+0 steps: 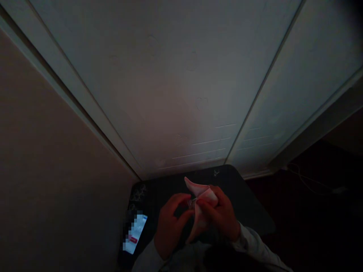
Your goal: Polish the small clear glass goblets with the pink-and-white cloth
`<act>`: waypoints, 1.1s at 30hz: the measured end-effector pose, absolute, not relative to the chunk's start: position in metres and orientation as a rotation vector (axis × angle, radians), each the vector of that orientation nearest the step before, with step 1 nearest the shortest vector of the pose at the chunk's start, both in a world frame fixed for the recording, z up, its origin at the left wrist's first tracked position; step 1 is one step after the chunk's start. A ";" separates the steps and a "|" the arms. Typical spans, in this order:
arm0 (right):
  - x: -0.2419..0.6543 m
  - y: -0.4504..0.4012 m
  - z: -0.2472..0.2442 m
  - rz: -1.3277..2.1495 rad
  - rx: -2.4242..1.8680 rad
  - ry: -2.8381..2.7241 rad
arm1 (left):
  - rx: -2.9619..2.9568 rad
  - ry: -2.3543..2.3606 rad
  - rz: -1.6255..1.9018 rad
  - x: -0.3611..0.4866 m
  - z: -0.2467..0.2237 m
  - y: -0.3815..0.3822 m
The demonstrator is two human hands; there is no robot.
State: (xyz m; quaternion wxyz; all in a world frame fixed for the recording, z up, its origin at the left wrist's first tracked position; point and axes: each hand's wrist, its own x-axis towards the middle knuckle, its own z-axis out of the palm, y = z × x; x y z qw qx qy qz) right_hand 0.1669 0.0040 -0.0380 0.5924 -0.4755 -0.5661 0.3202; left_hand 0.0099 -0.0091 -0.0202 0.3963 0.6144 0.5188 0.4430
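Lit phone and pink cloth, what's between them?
In the head view, the left hand lies between the lit phone and the pink cloth.

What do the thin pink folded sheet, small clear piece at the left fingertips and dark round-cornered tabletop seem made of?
Pink sheet: probably soft matte cloth, bending in smooth curves without glare.
Clear piece: likely glossy plastic or glass, see-through with glints; which is unclear.
Dark tabletop: perhaps matte laminate; smooth-looking, but too dim to confirm.
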 end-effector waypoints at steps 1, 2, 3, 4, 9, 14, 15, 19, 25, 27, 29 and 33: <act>0.167 0.004 -0.038 0.730 -1.101 -1.320 | 1.547 1.319 1.113 0.010 -0.020 -0.009; 0.167 0.003 -0.038 0.722 -1.093 -1.332 | 1.534 1.318 1.103 0.009 -0.020 -0.010; 0.167 0.003 -0.038 0.726 -1.082 -1.354 | 1.518 1.311 1.092 0.008 -0.020 -0.010; 0.167 0.002 -0.038 0.731 -1.068 -1.380 | 1.495 1.301 1.078 0.007 -0.020 -0.010; 0.167 -0.001 -0.036 0.709 -1.043 -1.461 | 1.304 1.203 1.042 0.003 -0.022 -0.010; 0.165 -0.003 -0.030 0.665 -0.984 -1.500 | 1.073 1.103 1.028 0.002 -0.023 -0.009; 0.165 -0.003 -0.029 0.659 -0.983 -1.505 | 1.042 1.097 1.027 0.002 -0.023 -0.009; 0.164 -0.003 -0.026 0.635 -0.972 -1.555 | 0.959 1.048 1.044 0.003 -0.025 -0.009; 0.167 -0.002 -0.030 0.528 -0.895 -1.681 | 0.934 1.019 1.073 0.005 -0.030 -0.008; 0.169 -0.002 -0.032 0.521 -0.891 -1.703 | 0.963 1.042 1.097 0.005 -0.030 -0.008; 0.169 -0.002 -0.033 0.536 -0.892 -1.719 | 1.006 1.063 1.117 0.005 -0.030 -0.009; 0.168 -0.002 -0.034 0.525 -0.837 -1.672 | 1.062 1.030 1.124 0.003 -0.029 -0.012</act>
